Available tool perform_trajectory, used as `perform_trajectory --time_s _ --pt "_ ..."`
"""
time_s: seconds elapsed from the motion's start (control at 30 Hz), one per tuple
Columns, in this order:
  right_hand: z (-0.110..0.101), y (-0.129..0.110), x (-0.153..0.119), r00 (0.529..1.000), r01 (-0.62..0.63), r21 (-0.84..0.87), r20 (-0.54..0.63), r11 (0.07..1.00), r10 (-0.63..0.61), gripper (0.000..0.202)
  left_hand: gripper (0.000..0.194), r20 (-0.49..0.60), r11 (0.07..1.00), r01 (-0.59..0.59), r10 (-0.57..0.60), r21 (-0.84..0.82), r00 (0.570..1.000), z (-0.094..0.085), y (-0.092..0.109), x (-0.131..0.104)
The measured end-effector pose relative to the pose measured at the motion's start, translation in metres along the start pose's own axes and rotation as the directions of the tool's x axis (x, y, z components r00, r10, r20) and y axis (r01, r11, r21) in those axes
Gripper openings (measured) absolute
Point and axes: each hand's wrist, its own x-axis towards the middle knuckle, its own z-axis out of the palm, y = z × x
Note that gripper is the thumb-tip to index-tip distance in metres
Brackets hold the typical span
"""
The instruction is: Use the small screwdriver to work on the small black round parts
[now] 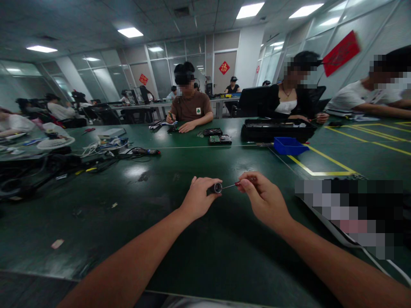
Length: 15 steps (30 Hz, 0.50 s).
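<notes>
Between the thumb and fingers of my left hand [198,197] is a small dark cylinder [217,188], its round, metal-rimmed end turned toward me. What kind of part it is I cannot make out. My right hand [265,196] is closed around the reddish handle of a screwdriver [230,186]. The thin metal shaft points left, and its tip is at the edge of the cylinder's round end. Whether the tip touches or enters it is too small to tell. Both hands are held above the green table [192,261].
Cables and loose parts [109,147] lie at the left. Hard drives [220,139] sit farther back, near a co-worker in brown [192,105]. A black tray [278,130] and a blue bin [290,146] stand at the back right. A blurred-out flat object [349,214] lies by my right arm.
</notes>
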Motion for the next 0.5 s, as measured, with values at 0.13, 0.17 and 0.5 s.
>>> perform_trajectory --time_s 0.13,0.17,0.5 --pt "0.0014 0.0002 -0.0019 1.0 0.012 -0.05 0.005 0.999 -0.012 0.022 0.034 -0.015 1.0 0.002 -0.002 0.016 1.0 -0.0005 -0.0028 0.0006" --pt "0.0017 0.0004 -0.0021 1.0 0.003 -0.028 0.011 1.0 -0.003 0.022 0.034 -0.017 1.0 -0.001 0.001 0.017 1.0 -0.0005 -0.0032 0.0007" --pt "0.004 0.0019 0.0001 0.995 -0.071 0.119 -0.067 0.99 0.08 0.024 0.035 -0.016 0.999 0.03 -0.031 -0.039 0.999 -0.0009 -0.0004 0.0011"
